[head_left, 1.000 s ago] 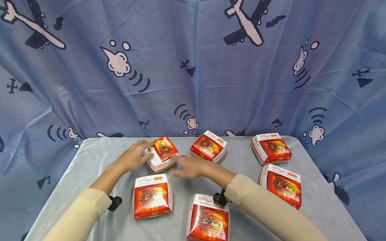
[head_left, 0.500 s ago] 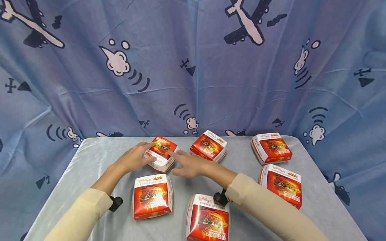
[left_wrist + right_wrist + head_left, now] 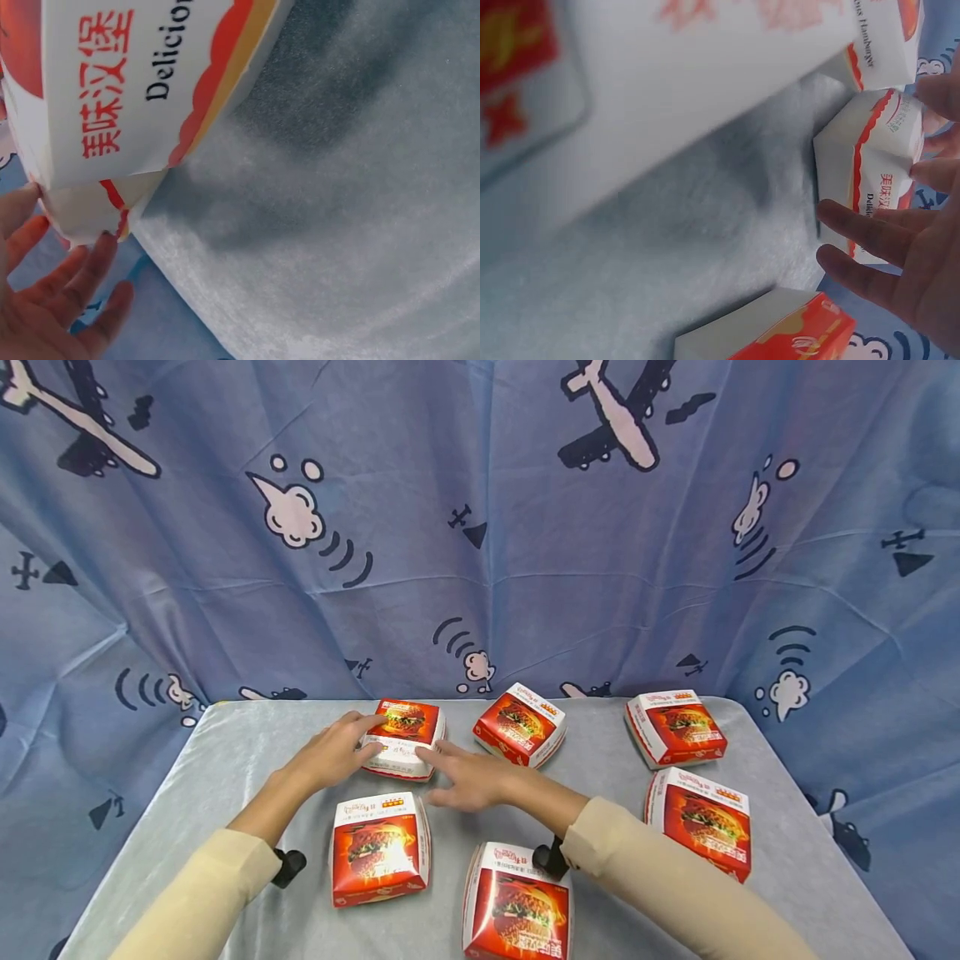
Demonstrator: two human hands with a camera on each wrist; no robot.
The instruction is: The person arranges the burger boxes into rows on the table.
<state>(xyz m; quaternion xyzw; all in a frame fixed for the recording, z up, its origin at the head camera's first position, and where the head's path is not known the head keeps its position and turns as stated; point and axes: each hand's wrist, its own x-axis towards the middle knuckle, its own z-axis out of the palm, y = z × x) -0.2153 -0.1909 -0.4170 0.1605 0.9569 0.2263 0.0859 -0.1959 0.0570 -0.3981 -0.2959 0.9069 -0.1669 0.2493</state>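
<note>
A red-and-white hamburger box lies at the back left of the table, between my two hands in the head view. My left hand touches its left side with fingers spread. From the right, my right hand reaches the box's front right corner, its forefinger extended and thumb apart. In the left wrist view the left hand's fingers lie against a box largely hidden by a nearer one. The right wrist view has the right hand's fingers loosely spread at the side of the box.
A second hamburger box stands just in front of the first, and another box lies under my right forearm. One box is at the back middle. Two boxes are at the right. A blue printed curtain hangs behind the table.
The back-left hamburger box has turned between my hands, so its edges now run nearly square with the table's back edge. My hands have barely moved; the other boxes stay put.
</note>
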